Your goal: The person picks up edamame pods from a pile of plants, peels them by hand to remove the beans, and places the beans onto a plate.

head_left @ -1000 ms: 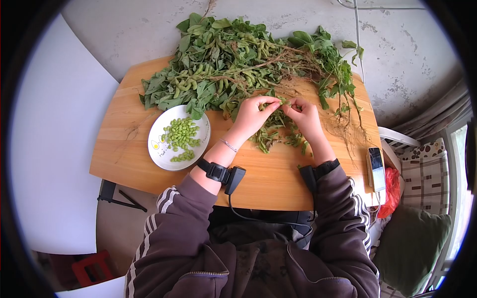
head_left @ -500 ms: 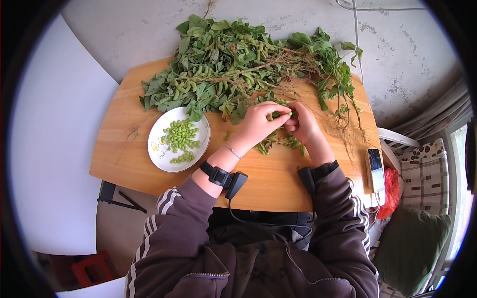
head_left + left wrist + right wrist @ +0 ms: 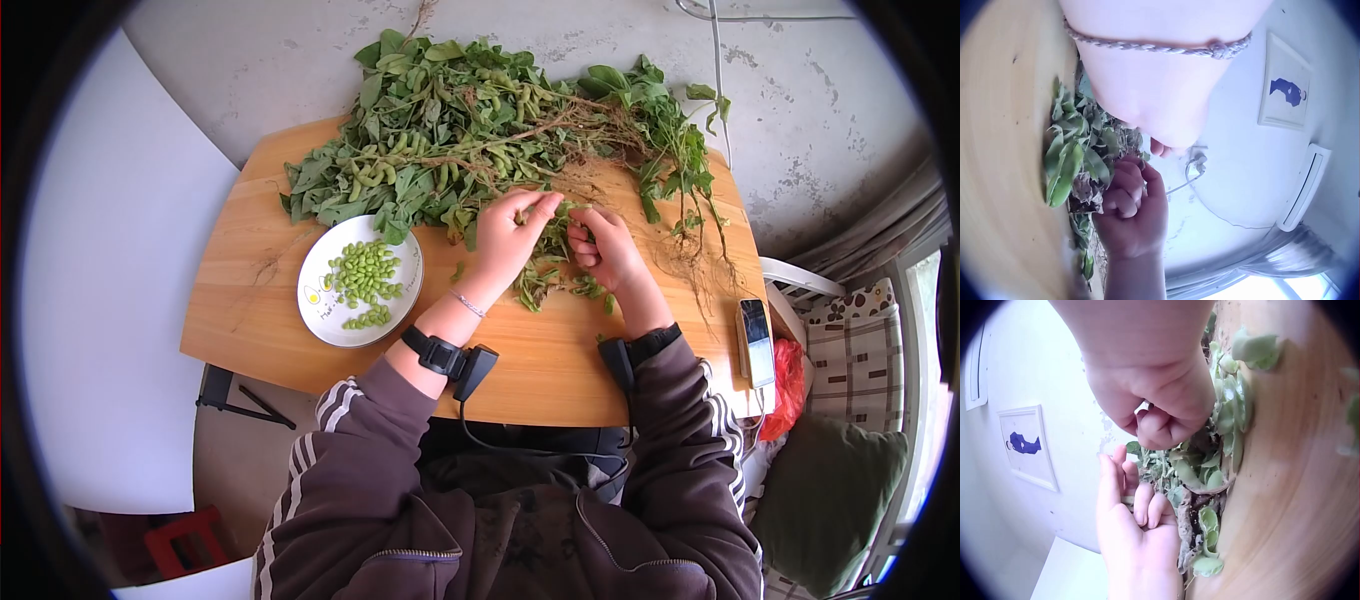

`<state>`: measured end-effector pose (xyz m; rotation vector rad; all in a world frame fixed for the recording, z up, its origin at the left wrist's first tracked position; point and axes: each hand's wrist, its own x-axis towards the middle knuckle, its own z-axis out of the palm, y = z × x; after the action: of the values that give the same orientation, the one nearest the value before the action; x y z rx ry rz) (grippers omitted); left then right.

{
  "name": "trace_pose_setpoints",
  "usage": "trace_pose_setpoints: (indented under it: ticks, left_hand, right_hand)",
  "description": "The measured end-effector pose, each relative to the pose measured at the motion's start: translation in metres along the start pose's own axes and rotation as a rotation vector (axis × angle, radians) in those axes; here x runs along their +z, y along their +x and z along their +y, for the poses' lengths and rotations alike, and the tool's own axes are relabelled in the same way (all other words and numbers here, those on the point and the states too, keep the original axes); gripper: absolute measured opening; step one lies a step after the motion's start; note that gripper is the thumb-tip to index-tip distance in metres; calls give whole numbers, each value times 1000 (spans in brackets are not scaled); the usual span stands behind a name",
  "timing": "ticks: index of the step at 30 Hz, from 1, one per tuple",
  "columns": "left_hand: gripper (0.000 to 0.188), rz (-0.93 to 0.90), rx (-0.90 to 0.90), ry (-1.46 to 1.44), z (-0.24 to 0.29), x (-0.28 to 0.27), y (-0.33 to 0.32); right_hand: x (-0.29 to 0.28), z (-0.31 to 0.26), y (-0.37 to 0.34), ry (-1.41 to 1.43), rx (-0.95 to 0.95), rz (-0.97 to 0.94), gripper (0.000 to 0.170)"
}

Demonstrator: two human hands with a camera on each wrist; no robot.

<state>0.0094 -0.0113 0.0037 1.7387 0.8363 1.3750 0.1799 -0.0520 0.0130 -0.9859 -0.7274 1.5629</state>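
Observation:
Over loose leaves and pods, the left hand (image 3: 508, 238) is raised with thumb and forefinger close together; in the right wrist view, a small pale green piece (image 3: 1127, 500) shows between the fingers of the left hand (image 3: 1141, 534). Beside it, a short gap away, the right hand (image 3: 610, 252) has curled fingers, and nothing shows in them; the left wrist view also shows the right hand (image 3: 1135, 215) curled. Split green pods (image 3: 1209, 531) lie beneath the hands. A white plate (image 3: 318, 240) at the left holds shelled green beans (image 3: 365, 270).
A large heap of leafy bean plants (image 3: 430, 110) covers the back of the wooden table (image 3: 240, 270), with roots (image 3: 700, 280) trailing at the right. A phone (image 3: 757, 340) lies on the right edge. A red bag (image 3: 787, 390) is beyond it.
The hands were together half a second ago and have now parted slightly. The left hand has moved a little towards the plant heap, and its thumb and forefinger have left the right hand.

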Motion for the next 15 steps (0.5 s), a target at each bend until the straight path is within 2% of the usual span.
trace_pose_setpoints:
  ticks: [2, 4, 8, 11, 15]
  left_hand:
    - [22, 59, -57, -28, -8, -1, 2]
    - [25, -15, 46, 19, -1, -3, 2]
    - [26, -182, 160, 58, 0, -3, 4]
    - [25, -219, 87, 53, -6, -5, 3]
    - [21, -108, -56, -6, -10, -3, 1]
  right_hand:
    - [-2, 2, 1, -126, -50, -12, 11]
    - [-6, 5, 4, -248, -85, -44, 13]
    - [-7, 8, 4, -256, -128, -58, 16]
    - [-9, 7, 4, -383, -164, -37, 18]
    - [-7, 7, 4, -663, -272, 90, 23]
